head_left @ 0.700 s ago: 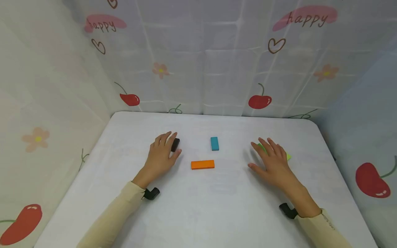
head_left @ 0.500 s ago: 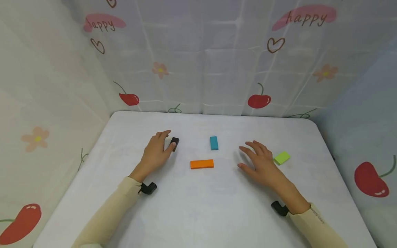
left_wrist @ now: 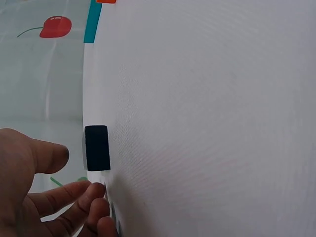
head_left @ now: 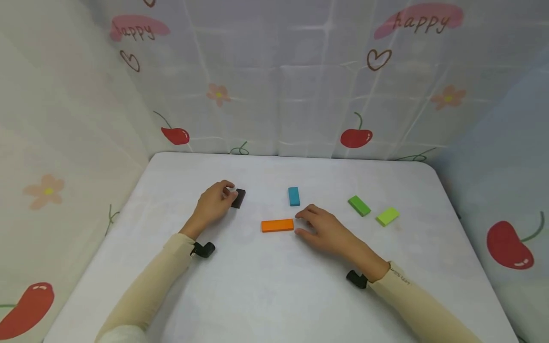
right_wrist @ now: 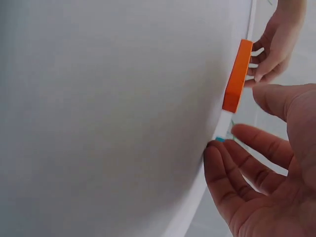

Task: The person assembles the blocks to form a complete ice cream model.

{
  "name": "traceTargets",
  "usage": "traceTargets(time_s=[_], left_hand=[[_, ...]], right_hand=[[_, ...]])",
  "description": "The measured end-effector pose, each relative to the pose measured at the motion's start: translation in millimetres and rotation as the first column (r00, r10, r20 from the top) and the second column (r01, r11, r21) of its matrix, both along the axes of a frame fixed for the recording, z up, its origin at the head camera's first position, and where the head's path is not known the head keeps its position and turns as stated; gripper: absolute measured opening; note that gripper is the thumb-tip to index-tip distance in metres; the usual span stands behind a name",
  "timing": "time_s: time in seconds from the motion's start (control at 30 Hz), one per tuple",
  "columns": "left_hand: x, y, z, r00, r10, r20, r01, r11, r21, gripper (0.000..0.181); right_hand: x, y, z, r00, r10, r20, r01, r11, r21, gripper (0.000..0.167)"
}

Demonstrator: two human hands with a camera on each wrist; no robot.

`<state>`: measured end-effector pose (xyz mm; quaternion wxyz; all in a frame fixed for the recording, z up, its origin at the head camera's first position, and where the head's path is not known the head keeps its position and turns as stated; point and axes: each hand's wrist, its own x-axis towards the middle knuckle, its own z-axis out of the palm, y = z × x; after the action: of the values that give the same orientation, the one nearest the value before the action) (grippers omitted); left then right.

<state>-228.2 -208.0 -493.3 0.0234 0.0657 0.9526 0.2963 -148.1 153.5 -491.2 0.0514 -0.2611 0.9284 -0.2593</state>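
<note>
My left hand (head_left: 212,204) is at the left side of the black block (head_left: 238,198); in the left wrist view a gap shows between thumb and fingers, with the black block (left_wrist: 97,148) just beyond them. At the right end of the orange block (head_left: 277,225) is my right hand (head_left: 328,231), thumb and fingers parted and bent, holding nothing. The right wrist view has the orange block (right_wrist: 238,76) beyond the thumb of my right hand (right_wrist: 266,168). A blue block (head_left: 293,196) lies behind the orange one.
On the right of the white table (head_left: 257,295) lie a green block (head_left: 359,206) and a lime block (head_left: 388,216), side by side but apart. A patterned curtain (head_left: 274,95) hangs behind the table's far edge.
My right hand has moved left from over the green and lime blocks to the orange block, uncovering both. My left hand has shifted slightly left, its fingers more bent.
</note>
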Motion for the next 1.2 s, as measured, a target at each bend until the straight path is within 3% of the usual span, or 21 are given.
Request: traceTargets(time_s=[0.37, 0.93, 1.2], left_hand=[[-4.9, 1.5, -5.5, 1.000, 0.008, 0.015, -0.008, 1.000, -0.002, 0.042], [-9.0, 0.9, -12.1, 1.000, -0.005, 0.016, 0.005, 1.000, 0.020, 0.030], [-8.7, 1.8, -9.9, 1.000, -0.007, 0.020, 0.006, 1.000, 0.019, 0.030]], right_hand=[[-8.8, -24, 9.1, 0.998, 0.004, 0.061, -0.007, 0.998, 0.057, 0.038], [-12.4, -29, 7.1, 0.997, 0.016, 0.077, -0.021, 0.998, 0.058, 0.028], [-13.1, -29, 5.1, 0.998, 0.020, 0.055, -0.024, 0.998, 0.062, 0.028]])
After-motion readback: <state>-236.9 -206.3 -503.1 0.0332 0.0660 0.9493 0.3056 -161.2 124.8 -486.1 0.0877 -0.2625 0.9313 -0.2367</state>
